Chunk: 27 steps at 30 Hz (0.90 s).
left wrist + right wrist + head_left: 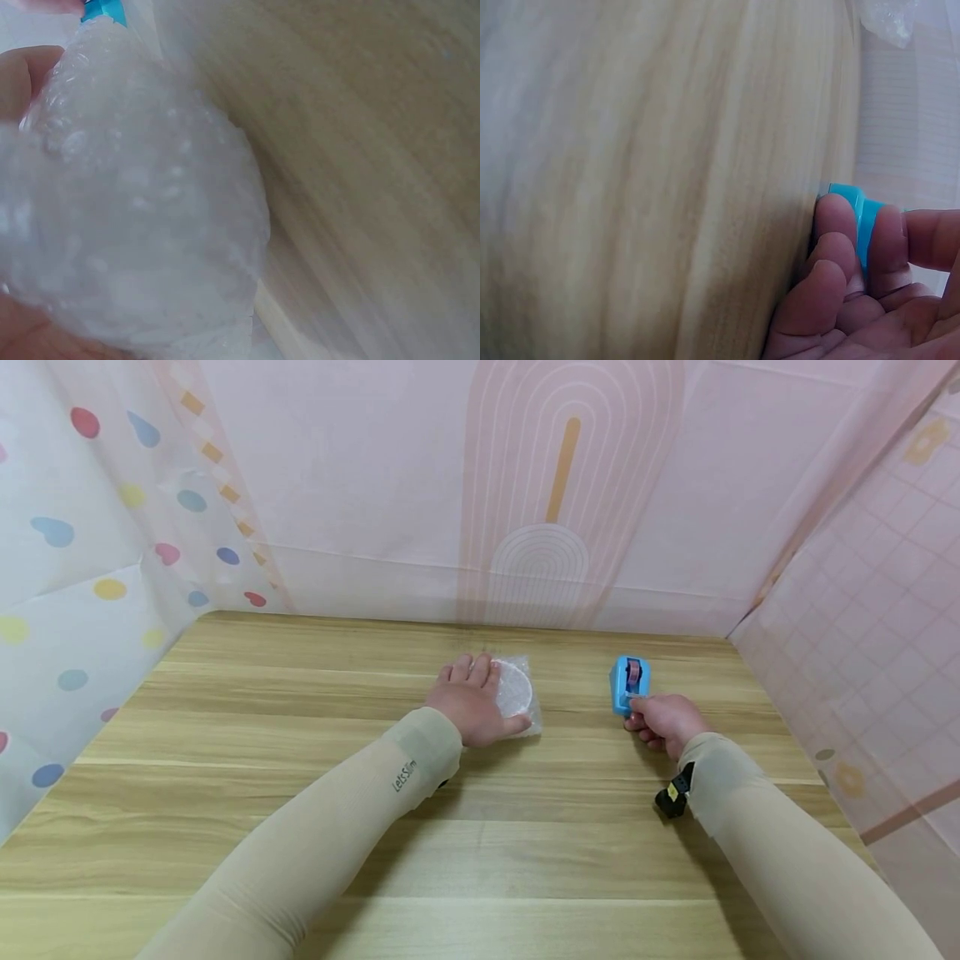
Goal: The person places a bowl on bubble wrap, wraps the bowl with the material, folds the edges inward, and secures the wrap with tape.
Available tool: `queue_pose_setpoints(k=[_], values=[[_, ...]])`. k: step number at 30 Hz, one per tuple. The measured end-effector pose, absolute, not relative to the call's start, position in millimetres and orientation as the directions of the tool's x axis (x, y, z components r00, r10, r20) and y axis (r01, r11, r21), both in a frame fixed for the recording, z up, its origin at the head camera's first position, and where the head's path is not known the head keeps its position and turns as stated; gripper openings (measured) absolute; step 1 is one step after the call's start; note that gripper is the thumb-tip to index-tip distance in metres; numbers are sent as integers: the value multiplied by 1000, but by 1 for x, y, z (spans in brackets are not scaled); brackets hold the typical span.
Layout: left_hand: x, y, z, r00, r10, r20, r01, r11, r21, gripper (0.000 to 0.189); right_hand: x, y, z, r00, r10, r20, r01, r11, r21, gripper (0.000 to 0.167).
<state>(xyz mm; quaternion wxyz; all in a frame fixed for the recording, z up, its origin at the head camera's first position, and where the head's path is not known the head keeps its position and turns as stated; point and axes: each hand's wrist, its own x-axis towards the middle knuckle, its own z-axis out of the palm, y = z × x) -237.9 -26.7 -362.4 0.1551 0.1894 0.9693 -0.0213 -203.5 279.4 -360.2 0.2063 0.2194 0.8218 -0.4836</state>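
Observation:
My left hand [468, 702] lies flat over the left part of a bubble-wrapped round thing [516, 689], its fingers straight and its thumb across the near right corner. Close up in the left wrist view, the clear bubble wrap [165, 195] fills the space between thumb and finger. Further right, a light blue tape dispenser [620, 681] carries a small pink roll of tape [633, 672]. At its near end, my right hand [667, 720] pinches with thumb and forefinger. In the right wrist view, curled fingers partly hide the dispenser [864, 217]; any tape end between the fingertips is hidden.
Both things are on a wood-grain table [487, 835], toward its far edge. A pink patterned cloth [360, 485] hangs right behind that edge, with a dotted cloth [82, 568] at the left and a checked one [885, 593] at the right.

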Motion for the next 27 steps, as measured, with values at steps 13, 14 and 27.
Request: queue_pose_setpoints(k=[13,14,27], values=[[-232,-29,-360,-886,384,-262,387,921,41,113,-204,279,-362,-823,167,-543,554,452,-700,36],[-231,-29,-359,-886,384,-261,387,921,42,112,-204,279,-362,-823,166,-543,553,452,-700,36],[-224,-29,-350,-883,387,-267,387,920,52,110,-205,280,-363,-820,173,-545,557,456,-694,37]])
